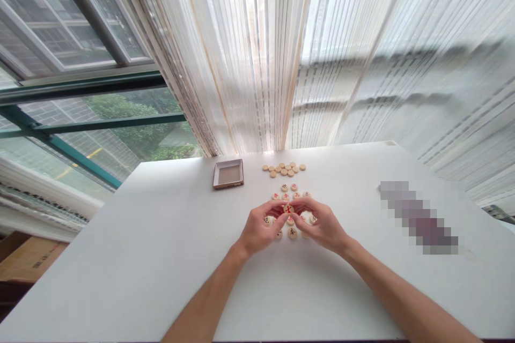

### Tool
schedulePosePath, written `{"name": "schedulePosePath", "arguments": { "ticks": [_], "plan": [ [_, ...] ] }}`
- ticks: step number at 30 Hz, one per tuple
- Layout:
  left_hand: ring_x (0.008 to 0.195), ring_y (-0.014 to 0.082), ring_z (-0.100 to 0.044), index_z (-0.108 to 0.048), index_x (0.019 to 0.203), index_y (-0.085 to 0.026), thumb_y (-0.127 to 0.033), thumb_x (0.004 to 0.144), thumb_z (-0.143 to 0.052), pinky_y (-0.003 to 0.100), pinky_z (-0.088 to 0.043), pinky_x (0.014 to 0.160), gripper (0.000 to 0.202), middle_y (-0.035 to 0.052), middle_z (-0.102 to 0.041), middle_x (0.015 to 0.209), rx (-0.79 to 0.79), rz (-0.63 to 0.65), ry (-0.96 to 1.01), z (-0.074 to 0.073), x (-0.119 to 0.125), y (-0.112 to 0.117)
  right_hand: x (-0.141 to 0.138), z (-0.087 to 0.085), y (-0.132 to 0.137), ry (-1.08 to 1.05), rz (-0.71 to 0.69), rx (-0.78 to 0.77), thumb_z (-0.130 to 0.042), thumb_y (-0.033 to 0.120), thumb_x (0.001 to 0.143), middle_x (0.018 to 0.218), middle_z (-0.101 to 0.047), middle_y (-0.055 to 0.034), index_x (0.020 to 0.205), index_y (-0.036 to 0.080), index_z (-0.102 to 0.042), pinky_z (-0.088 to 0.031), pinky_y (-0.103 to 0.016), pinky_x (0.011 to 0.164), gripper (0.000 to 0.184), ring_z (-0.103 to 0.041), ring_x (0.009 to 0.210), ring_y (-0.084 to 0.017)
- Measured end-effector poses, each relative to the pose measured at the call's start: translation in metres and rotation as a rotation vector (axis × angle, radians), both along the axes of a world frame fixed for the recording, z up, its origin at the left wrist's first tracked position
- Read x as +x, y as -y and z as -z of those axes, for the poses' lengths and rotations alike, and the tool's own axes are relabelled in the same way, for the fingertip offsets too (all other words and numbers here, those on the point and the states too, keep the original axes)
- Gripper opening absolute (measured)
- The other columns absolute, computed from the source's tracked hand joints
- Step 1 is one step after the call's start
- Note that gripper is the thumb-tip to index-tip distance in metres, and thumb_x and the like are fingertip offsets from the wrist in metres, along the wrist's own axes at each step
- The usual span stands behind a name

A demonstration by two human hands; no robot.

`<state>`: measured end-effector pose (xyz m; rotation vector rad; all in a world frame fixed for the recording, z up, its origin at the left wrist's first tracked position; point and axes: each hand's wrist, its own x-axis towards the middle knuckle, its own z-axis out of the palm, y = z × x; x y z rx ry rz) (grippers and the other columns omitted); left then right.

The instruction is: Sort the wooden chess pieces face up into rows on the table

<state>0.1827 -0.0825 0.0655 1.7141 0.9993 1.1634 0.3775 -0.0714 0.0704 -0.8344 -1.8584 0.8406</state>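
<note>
A round wooden Chinese chess piece with a red character is pinched between the fingertips of both hands. My left hand grips its left side, fingers closed. From the right, my right hand closes on the same piece. Below and around the hands, face-up pieces with red or black characters lie in rows on the white table, among them a black-marked piece at the near side and a red-marked piece at the far side. My fingers cover some of the pieces.
Several blank-side-up pieces lie grouped farther back on the white table. Left of them stands a shallow open box. A pixelated long object lies at the right. Curtains hang behind the table's far edge.
</note>
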Motion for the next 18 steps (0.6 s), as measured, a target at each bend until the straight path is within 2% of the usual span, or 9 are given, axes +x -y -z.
{"name": "schedulePosePath", "arguments": {
  "ticks": [13, 18],
  "plan": [
    [0.091, 0.0199, -0.072, -0.066, 0.115, -0.017, -0.035, 0.091, -0.063, 0.033, -0.059, 0.084, 0.03, 0.0093, -0.074, 0.102, -0.124, 0.028, 0.093, -0.001, 0.0, 0.0, -0.002, 0.011, -0.003, 0.026, 0.002, 0.117, -0.064, 0.018, 0.089, 0.093, -0.069, -0.0026, 0.114, 0.026, -0.06, -0.059, -0.032, 0.076, 0.027, -0.067, 0.081, -0.017],
    [0.087, 0.0199, -0.072, -0.066, 0.103, -0.016, -0.037, 0.086, -0.07, 0.031, -0.058, 0.081, 0.027, 0.0083, -0.075, 0.093, -0.136, -0.024, 0.072, 0.002, 0.003, -0.001, -0.002, 0.015, -0.002, 0.11, 0.012, 0.232, -0.062, 0.017, 0.09, 0.093, -0.069, -0.0033, 0.113, 0.025, -0.058, -0.057, -0.031, 0.075, 0.025, -0.066, 0.08, -0.016]
  ]
}}
